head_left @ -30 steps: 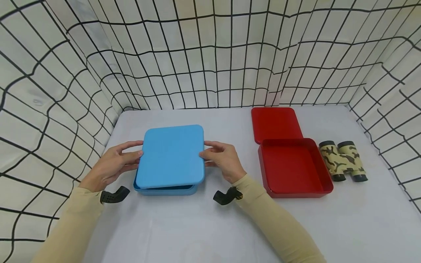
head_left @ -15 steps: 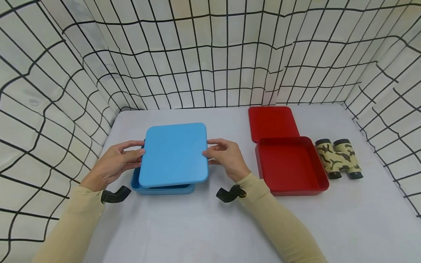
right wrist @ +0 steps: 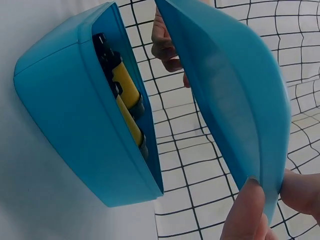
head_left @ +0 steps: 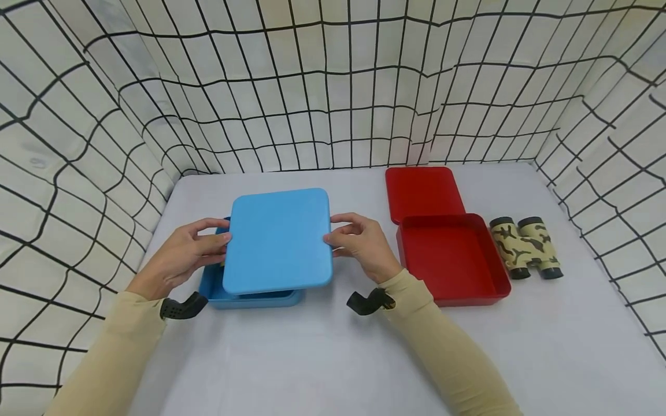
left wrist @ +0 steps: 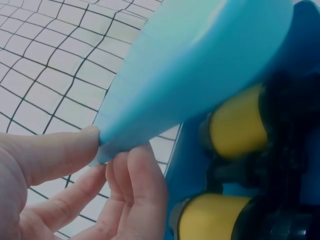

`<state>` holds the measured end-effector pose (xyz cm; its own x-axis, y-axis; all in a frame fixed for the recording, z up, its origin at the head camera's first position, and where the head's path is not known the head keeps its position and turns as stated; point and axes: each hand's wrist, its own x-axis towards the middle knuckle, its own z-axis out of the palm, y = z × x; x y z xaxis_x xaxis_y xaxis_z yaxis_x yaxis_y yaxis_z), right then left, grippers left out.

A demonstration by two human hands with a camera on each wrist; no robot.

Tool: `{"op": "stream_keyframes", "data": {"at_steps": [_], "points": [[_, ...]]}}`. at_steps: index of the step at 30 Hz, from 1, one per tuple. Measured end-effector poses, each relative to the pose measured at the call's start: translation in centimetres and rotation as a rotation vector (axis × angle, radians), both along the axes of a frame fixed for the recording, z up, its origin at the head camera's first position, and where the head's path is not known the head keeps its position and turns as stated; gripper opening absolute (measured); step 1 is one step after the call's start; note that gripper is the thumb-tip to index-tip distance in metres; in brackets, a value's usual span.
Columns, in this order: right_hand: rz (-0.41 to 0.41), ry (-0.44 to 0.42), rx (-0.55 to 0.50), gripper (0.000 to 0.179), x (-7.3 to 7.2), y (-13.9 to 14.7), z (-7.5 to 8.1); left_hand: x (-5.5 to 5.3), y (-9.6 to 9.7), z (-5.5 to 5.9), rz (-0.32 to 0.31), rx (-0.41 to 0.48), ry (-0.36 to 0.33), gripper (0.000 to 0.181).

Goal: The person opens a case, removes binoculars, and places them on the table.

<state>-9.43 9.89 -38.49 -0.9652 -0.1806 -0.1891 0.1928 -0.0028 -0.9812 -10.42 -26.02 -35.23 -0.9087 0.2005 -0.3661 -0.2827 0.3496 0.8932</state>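
Observation:
A light blue lid [head_left: 278, 240] is held up over a blue box [head_left: 260, 301], tilted and set off to its right. My left hand [head_left: 184, 254] pinches the lid's left edge between thumb and fingers. At the opposite edge, my right hand [head_left: 366, 245] pinches it the same way. Both wrist views show a gap between lid and box. Through that gap, yellow and black binoculars [left wrist: 240, 125] are visible lying in the box; the lid hides most of them in the head view.
A red box [head_left: 452, 302] without its cover stands right of my right hand. Its red lid [head_left: 424, 190] lies behind it. Camouflage-patterned binoculars [head_left: 522, 248] lie beside the red box. Walls with black grid netting enclose the white table [head_left: 333, 358] at the back and sides.
Both hands have raised the blue lid and shifted it right relative to the box, uncovering more of the box's left side. The head view has turned slightly right.

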Motion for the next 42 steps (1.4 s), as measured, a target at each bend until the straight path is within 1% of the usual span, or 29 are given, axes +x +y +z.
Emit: {"op": "stream_keyframes", "data": {"at_steps": [5, 11, 17, 21, 27, 32, 36, 42], "points": [[-0.002, 0.000, 0.005, 0.046, 0.0, 0.6, 0.2, -0.1, 0.7, 0.1, -0.007, 0.005, -0.001, 0.050], [-0.009, -0.002, 0.013, 0.046, 0.0, 1.4, 0.1, -0.2, 1.6, 0.1, -0.028, 0.001, 0.005, 0.057], [-0.022, -0.014, 0.020, 0.047, 0.1, 2.3, 0.3, -0.4, 2.5, 0.0, -0.057, -0.006, 0.009, 0.061], [-0.039, -0.016, 0.025, 0.047, 0.0, 2.9, 0.4, -0.7, 3.3, 0.0, -0.056, -0.005, 0.008, 0.064], [-0.059, -0.013, 0.039, 0.046, 0.1, 3.6, 0.4, -0.9, 4.4, -0.1, -0.064, 0.013, 0.010, 0.062], [-0.072, -0.021, 0.069, 0.048, 0.1, 4.1, 0.5, -1.1, 4.9, -0.2, -0.075, -0.008, 0.018, 0.063], [-0.068, -0.019, 0.091, 0.050, 0.1, 4.4, 0.4, -1.1, 5.3, -0.3, -0.074, -0.032, 0.022, 0.063], [-0.077, -0.019, 0.113, 0.051, 0.1, 4.9, 0.5, -1.2, 5.8, -0.5, -0.075, -0.027, 0.022, 0.062]]}}
